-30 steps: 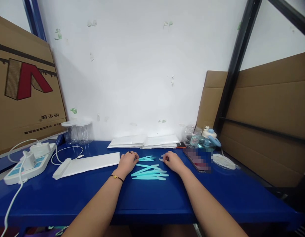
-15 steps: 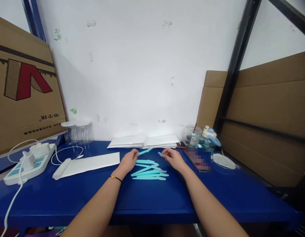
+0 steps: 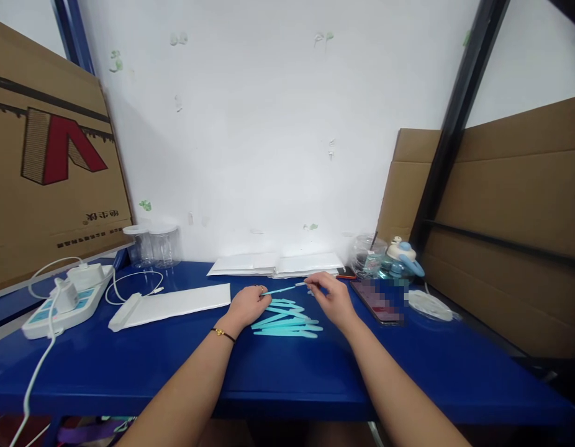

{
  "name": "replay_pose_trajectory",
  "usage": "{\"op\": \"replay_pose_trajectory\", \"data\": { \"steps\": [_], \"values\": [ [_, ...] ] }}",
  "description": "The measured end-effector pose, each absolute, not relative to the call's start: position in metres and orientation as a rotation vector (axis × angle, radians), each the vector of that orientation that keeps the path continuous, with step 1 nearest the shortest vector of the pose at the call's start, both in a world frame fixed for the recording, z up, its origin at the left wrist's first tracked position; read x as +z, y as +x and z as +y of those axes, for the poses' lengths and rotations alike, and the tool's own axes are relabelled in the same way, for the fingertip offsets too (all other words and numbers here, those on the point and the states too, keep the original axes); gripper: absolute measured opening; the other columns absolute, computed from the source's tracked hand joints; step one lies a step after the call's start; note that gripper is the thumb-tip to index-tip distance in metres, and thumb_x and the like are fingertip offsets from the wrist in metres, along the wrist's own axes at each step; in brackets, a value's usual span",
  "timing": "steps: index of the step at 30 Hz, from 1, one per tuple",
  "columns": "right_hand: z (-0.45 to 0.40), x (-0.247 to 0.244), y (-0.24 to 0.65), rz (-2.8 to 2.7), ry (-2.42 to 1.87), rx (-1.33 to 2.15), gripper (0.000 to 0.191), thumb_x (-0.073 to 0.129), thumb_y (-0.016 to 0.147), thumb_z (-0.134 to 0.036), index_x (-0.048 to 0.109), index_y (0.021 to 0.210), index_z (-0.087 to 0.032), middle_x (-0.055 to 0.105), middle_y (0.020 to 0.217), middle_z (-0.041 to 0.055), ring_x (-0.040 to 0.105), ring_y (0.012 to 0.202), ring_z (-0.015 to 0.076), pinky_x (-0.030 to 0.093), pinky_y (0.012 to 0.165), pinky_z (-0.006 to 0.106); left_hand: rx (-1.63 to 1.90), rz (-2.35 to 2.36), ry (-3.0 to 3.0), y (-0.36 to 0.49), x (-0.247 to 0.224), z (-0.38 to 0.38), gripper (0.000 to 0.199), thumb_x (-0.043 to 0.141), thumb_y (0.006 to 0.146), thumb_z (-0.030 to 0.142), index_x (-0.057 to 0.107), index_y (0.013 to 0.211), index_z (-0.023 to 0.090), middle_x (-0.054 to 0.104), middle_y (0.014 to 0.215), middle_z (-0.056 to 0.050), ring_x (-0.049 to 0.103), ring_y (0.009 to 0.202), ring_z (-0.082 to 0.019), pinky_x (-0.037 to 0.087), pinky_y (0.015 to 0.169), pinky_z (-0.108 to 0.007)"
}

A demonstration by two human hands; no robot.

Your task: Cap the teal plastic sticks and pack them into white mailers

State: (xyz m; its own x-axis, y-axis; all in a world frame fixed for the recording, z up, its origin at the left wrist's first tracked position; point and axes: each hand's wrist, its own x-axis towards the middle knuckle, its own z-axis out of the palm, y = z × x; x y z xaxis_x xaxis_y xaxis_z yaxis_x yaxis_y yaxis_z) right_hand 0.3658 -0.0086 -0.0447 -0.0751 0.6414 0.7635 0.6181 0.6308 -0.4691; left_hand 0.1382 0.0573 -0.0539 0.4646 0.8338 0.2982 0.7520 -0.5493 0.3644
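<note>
My left hand point(image 3: 247, 307) is closed on one end of a thin teal stick point(image 3: 282, 290) that looks like an eyebrow razor. The stick points right, towards my right hand point(image 3: 333, 299), whose fingers pinch a small clear cap point(image 3: 300, 284). Stick tip and cap are in line; whether the cap is around the tip I cannot tell. Below and between my hands lies a loose pile of similar teal sticks point(image 3: 287, 324). Another small clear piece point(image 3: 310, 293) shows just under my right fingertips.
A long white box point(image 3: 176, 305) lies left of my left hand. White packets point(image 3: 243, 266) rest against the wall. A phone point(image 3: 375, 301), a coiled white cable point(image 3: 431, 305) and a bottle point(image 3: 402, 261) are on the right. A power strip point(image 3: 45, 320) and clear jars point(image 3: 164, 248) stand left.
The teal stick in my left hand has swung level, and its tip now meets the clear cap in my right hand. The whole view has shifted slightly.
</note>
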Motion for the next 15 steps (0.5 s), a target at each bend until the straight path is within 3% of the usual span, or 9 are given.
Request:
{"op": "replay_pose_trajectory", "data": {
  "steps": [15],
  "values": [
    [-0.013, -0.045, 0.35, -1.94, -0.944, -0.078, 0.023, 0.043, 0.089, -0.019, 0.064, 0.098, -0.023, 0.063, 0.093, 0.0072, 0.06, 0.087, 0.0179, 0.05, 0.077, 0.029, 0.662, 1.337, 2.539, 0.141, -0.051, 0.054, 0.022, 0.04, 0.077, 0.026, 0.042, 0.056, 0.019, 0.048, 0.057, 0.001, 0.045, 0.056, -0.014, 0.025, 0.054, -0.025]
  ]
}}
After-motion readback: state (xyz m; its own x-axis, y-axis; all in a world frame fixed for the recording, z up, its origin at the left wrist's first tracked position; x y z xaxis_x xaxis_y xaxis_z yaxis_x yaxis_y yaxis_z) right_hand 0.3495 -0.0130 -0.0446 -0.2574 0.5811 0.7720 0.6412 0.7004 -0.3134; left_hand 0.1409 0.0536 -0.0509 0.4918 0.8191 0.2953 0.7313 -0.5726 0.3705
